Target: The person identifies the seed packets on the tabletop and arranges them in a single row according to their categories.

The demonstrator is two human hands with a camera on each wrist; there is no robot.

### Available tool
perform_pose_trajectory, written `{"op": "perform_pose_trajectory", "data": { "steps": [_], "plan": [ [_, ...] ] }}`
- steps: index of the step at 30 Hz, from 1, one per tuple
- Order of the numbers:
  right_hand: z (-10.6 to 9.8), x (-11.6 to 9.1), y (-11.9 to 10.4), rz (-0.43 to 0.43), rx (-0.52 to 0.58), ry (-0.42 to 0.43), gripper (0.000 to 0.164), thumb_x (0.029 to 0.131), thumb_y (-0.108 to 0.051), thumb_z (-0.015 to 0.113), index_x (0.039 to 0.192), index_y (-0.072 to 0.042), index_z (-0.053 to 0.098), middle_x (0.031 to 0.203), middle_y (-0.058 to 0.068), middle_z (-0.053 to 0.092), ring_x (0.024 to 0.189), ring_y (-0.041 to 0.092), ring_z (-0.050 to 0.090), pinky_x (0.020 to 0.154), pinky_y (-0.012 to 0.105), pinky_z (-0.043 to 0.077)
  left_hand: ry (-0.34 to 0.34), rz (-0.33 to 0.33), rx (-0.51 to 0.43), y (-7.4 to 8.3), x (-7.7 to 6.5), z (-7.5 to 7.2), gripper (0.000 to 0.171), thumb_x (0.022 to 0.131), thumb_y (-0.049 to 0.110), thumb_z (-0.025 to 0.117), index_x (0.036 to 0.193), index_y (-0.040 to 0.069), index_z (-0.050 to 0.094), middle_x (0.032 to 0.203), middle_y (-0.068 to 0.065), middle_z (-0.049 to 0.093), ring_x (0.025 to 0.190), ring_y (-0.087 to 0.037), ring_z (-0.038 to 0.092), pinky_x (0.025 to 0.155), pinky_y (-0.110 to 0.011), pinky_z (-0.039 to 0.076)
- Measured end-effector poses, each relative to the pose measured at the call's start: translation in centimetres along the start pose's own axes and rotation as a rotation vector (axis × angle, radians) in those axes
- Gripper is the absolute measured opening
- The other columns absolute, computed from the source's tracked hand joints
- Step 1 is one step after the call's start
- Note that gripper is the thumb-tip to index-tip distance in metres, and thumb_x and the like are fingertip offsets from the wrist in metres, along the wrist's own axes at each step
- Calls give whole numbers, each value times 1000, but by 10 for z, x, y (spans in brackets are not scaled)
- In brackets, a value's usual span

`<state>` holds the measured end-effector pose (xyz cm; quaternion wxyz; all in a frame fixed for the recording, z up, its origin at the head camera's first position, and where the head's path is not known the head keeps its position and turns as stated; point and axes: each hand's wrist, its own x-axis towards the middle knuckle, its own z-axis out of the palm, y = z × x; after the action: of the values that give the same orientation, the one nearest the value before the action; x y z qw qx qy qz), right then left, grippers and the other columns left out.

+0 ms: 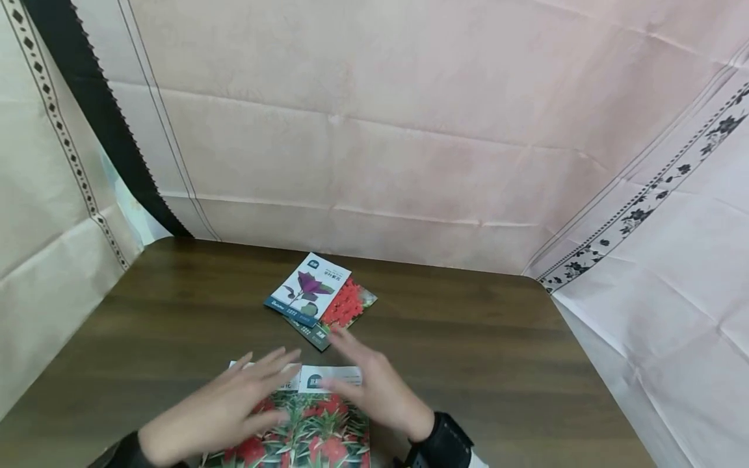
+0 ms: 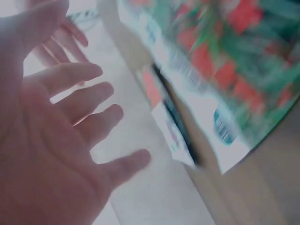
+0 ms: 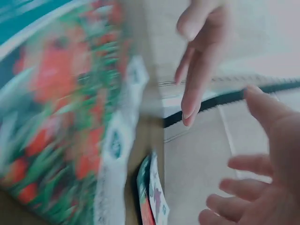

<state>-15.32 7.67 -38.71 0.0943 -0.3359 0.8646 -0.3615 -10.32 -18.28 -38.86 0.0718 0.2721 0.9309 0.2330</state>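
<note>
Two flat packets printed with red flowers and green leaves lie side by side near the front of the table, white strips along their far ends. Over the left one hovers my left hand, fingers spread and straight. My right hand is above the right packet's far corner, its fingers extended too. Both palms look bare in the wrist views, and the hands hide parts of the packets. Farther back, a white packet with a purple flower overlaps a red-flowered packet. The near packets are blurred in both wrist views.
The brown wooden table has rounded far corners. Pale cloth hangs behind it, with a black scalloped band at the left and a floral border at the right.
</note>
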Motion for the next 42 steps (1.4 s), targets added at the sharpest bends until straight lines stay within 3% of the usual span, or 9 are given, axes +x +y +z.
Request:
{"op": "perform_pose_trajectory", "data": {
  "steps": [3,8,14,17,21,26,31,36,42],
  "plan": [
    [-14,16,8,55,205,112,64,94,-44,58,150,-24,35,158,0,30,145,21,32,113,45,35,112,-29,-16,-9,16,-19,65,93,55,53,144,15,47,155,-9,37,141,-33,38,109,-63,32],
    [-27,47,28,198,483,236,59,95,-42,59,147,-18,42,153,9,39,140,27,40,112,46,38,220,-115,-64,-32,46,-40,57,96,38,59,143,8,47,152,-19,38,137,-41,41,105,-59,39],
    [-27,71,44,276,799,237,69,96,-50,52,150,-10,34,155,10,35,143,28,36,114,44,34,283,-187,-133,-55,65,-46,55,97,36,57,140,3,48,151,-23,39,136,-44,40,106,-62,37],
    [-25,78,44,284,897,230,69,99,-47,47,152,-7,28,156,10,33,144,29,34,116,44,32,315,-241,-193,-64,71,-47,52,98,40,54,137,5,51,145,-22,47,132,-44,45,102,-62,40],
    [-23,85,42,292,991,232,68,100,-46,45,152,-5,26,158,13,30,144,31,33,116,43,32,310,-315,-284,-71,78,-50,52,98,45,51,134,7,52,138,-22,53,129,-43,47,98,-61,42],
    [-19,94,43,316,1083,254,64,99,-48,48,146,-6,38,156,15,32,142,34,36,115,42,34,268,-378,-350,-76,89,-53,55,99,47,49,138,8,49,143,-22,48,134,-42,40,102,-62,38],
    [-12,100,43,338,1133,283,59,100,-47,46,142,-6,43,155,17,32,141,36,36,114,42,36,243,-415,-397,-79,99,-53,57,99,47,48,140,6,46,145,-22,44,136,-42,38,105,-61,38],
    [-5,104,43,356,1210,301,56,102,-44,42,142,-5,42,156,18,31,142,36,33,117,44,31,243,-441,-441,-84,104,-50,58,99,46,48,140,5,46,146,-22,43,137,-42,36,107,-60,37],
    [6,106,46,396,1269,319,61,103,-43,41,146,-1,35,156,20,29,143,38,32,119,46,27,224,-461,-482,-89,107,-43,55,100,44,48,139,6,46,148,-22,40,138,-42,33,108,-62,34]
  ]
}}
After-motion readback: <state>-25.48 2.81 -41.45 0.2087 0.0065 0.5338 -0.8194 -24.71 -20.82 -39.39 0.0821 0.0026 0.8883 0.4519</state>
